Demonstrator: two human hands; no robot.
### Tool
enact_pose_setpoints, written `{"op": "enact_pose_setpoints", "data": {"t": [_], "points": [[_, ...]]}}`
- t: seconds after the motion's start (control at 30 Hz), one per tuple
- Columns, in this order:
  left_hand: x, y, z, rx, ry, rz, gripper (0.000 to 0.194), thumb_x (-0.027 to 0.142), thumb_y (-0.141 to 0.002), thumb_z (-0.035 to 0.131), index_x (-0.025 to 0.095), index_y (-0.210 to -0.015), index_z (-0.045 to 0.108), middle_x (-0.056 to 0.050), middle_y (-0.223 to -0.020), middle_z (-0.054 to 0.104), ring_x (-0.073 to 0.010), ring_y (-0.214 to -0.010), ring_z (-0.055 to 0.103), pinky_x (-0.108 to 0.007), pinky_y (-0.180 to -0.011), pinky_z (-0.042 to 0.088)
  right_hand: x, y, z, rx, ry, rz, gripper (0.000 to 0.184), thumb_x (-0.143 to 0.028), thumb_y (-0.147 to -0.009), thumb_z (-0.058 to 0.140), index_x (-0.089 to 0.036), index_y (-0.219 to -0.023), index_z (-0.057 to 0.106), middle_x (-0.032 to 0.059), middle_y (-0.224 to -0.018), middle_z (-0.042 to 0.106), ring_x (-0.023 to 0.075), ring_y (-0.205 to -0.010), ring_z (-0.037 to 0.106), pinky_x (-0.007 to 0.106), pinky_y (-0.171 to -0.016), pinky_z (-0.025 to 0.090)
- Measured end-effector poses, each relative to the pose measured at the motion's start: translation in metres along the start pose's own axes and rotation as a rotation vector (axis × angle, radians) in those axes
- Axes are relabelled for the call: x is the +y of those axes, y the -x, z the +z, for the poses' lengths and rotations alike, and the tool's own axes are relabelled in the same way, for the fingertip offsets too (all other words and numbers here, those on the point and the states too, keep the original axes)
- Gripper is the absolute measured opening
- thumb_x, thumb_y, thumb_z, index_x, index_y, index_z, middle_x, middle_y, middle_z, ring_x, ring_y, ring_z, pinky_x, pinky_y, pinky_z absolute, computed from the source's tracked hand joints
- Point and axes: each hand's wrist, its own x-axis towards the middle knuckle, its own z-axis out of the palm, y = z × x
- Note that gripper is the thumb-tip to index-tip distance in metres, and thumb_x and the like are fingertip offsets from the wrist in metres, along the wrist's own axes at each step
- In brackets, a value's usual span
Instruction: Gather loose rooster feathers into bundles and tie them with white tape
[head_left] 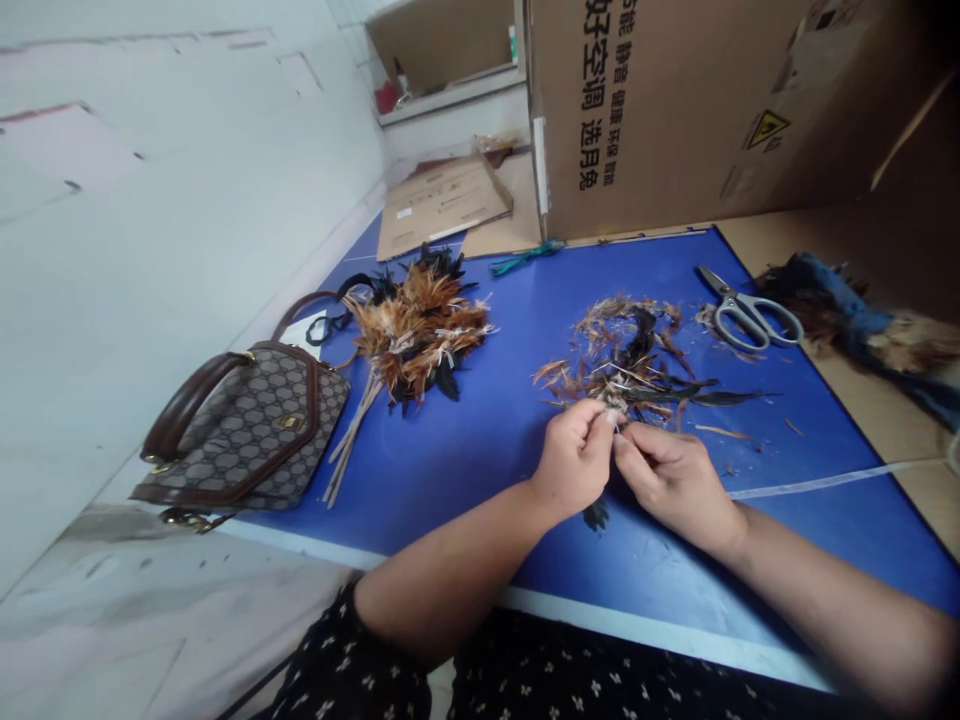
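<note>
My left hand and my right hand meet fingertip to fingertip, both closed in a pinch. Between them shows a small pale bit by the quill ends of some feathers; its exact kind is hidden by my fingers. A loose pile of brown and black feathers lies on the blue table mat just beyond my hands. Below the hands a dark feather tip sticks out. From behind my right wrist a pale, narrow ribbon runs to the right edge.
Left of the pile lie tied feather bunches with pale sticks. A patterned handbag stands at the left. Scissors lie right of the pile, near a dark feathered bundle. A large cardboard box rises behind.
</note>
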Motion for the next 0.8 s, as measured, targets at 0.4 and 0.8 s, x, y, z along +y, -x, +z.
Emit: {"op": "enact_pose_setpoints", "data": {"t": [0.4,0.8], "points": [[-0.012,-0.012,-0.005,-0.035,-0.125,0.003,0.026,0.033,-0.103,0.052,0.018,-0.086,0.064,0.000,-0.072,0.059,-0.0124,-0.065,0.052,-0.025,-0.066,0.044,0.007,-0.002,-0.001,-0.064,0.137,-0.184,0.037,-0.016,-0.103,0.052,-0.022,-0.069,0.039,-0.0060,-0.060,0.040,0.0084,-0.052,0.040,0.025,-0.055,0.034],[0.006,0.001,-0.016,-0.720,-0.649,0.321,0.017,0.014,-0.095,0.049,0.017,-0.089,0.065,-0.013,-0.094,0.070,-0.0259,-0.087,0.067,-0.041,-0.084,0.055,0.010,-0.023,-0.064,-0.477,0.281,-0.309,0.026,-0.024,-0.106,0.050,-0.022,-0.079,0.052,0.0010,-0.072,0.054,0.0163,-0.066,0.049,0.032,-0.065,0.039]]}}
